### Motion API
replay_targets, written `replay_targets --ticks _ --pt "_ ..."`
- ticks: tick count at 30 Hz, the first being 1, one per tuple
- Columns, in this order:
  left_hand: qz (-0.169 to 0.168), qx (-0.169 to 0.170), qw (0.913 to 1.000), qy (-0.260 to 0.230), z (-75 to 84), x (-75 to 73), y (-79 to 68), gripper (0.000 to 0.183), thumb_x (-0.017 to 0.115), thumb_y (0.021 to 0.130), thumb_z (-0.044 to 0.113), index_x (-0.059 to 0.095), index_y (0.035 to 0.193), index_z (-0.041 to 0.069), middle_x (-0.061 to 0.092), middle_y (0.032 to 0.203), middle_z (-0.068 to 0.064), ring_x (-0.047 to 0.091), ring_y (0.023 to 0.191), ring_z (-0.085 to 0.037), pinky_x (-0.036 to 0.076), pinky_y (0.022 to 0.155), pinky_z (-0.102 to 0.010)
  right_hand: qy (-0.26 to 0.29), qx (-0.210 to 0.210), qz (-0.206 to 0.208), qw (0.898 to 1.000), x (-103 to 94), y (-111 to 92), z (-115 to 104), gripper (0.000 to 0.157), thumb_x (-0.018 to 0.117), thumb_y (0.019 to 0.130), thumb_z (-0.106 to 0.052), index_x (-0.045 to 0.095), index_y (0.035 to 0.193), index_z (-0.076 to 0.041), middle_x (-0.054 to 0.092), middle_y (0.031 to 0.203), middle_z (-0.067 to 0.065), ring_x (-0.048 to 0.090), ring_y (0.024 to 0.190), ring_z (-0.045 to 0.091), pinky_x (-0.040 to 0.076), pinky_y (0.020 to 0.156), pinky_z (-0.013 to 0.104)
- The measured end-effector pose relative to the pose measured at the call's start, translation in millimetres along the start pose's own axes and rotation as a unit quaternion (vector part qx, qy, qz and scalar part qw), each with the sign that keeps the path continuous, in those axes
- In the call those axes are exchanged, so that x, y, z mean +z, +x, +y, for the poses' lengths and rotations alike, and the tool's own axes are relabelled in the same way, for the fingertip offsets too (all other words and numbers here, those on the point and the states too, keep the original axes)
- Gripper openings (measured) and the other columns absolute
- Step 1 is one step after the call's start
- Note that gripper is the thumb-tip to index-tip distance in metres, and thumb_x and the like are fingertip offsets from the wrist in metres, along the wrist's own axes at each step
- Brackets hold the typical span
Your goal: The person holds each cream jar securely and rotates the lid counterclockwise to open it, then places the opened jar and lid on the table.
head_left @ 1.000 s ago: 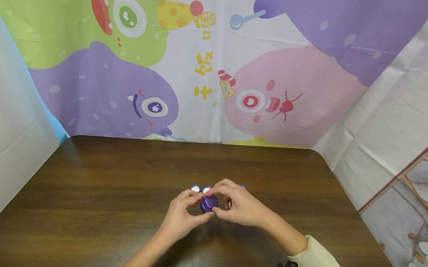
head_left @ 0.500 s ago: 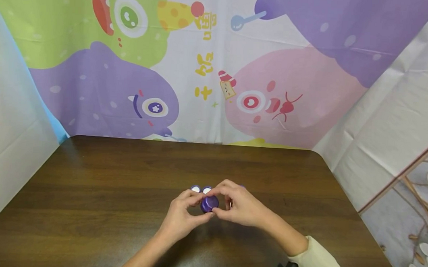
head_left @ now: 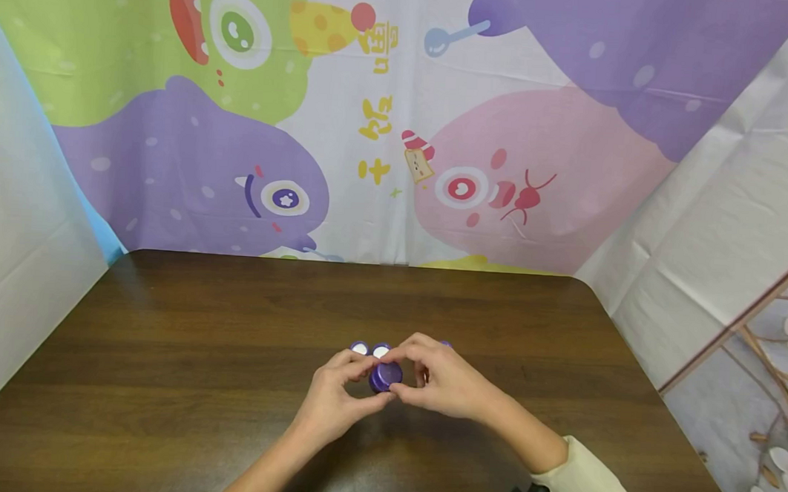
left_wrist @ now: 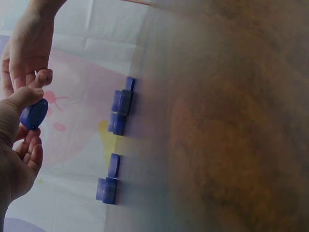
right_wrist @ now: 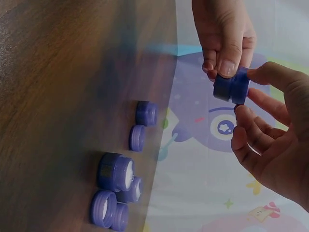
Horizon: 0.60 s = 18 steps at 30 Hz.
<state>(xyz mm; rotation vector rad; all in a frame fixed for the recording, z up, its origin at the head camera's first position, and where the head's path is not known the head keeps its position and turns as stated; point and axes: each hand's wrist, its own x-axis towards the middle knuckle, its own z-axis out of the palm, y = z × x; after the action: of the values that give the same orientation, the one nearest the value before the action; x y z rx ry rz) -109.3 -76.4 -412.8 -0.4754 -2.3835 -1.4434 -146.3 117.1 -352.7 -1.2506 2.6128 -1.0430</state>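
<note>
In the head view, a small purple screw-top jar (head_left: 385,378) is held above the table, between both hands. The left hand (head_left: 338,393) pinches its body between thumb and fingers. The right hand (head_left: 450,380) pinches the lid with thumb and index finger, its other fingers loosely bent. Seen from the right wrist, the jar (right_wrist: 231,87) lies sideways in that picture, lid against body with a narrow groove between them. Most of the jar (left_wrist: 35,115) is covered by fingers in the left wrist view.
Several other purple jars and lids stand on the brown table (head_left: 193,384) beyond the hands. An open jar (right_wrist: 115,172) shows white inside, near a loose lid (right_wrist: 103,209). Farther along are a purple jar (right_wrist: 146,113) and another lid (right_wrist: 137,138). A printed curtain (head_left: 368,222) hangs behind the table.
</note>
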Motion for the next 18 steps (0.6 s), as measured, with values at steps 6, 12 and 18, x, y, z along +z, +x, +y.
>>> replay_targets --ticks 6,12,18 --pt "0.002 0.006 1.0000 0.004 -0.2 0.4 0.3 0.041 0.083 0.066 0.013 0.071 0.105 0.006 0.061 0.094 0.005 0.058 0.087 -0.010 0.052 0.076 -0.024 0.009 0.002 -0.008 1.000 -1.0 -0.7 -0.3 0.041 0.072 0.081 -0.016 0.060 0.119 -0.010 0.057 0.107 0.002 0.047 0.062 0.000 0.044 0.055 0.017" --pt "0.004 0.006 1.0000 0.001 0.0 0.2 0.4 0.040 0.084 0.066 0.013 0.072 0.103 0.006 0.061 0.093 0.004 0.059 0.086 -0.012 0.053 0.076 -0.026 0.004 0.004 0.008 1.000 -0.8 0.3 -0.2 0.032 0.073 0.080 -0.018 0.065 0.110 -0.009 0.058 0.098 0.000 0.044 0.061 -0.001 0.043 0.054 0.017" --pt "0.001 0.005 1.0000 -0.001 -0.7 0.6 0.3 0.042 0.084 0.066 0.013 0.071 0.105 0.007 0.061 0.093 0.005 0.060 0.087 -0.013 0.053 0.076 -0.028 0.006 -0.002 -0.011 1.000 -0.4 -0.2 2.2 0.035 0.071 0.081 -0.013 0.063 0.115 -0.014 0.058 0.103 0.000 0.046 0.062 -0.001 0.044 0.054 0.017"
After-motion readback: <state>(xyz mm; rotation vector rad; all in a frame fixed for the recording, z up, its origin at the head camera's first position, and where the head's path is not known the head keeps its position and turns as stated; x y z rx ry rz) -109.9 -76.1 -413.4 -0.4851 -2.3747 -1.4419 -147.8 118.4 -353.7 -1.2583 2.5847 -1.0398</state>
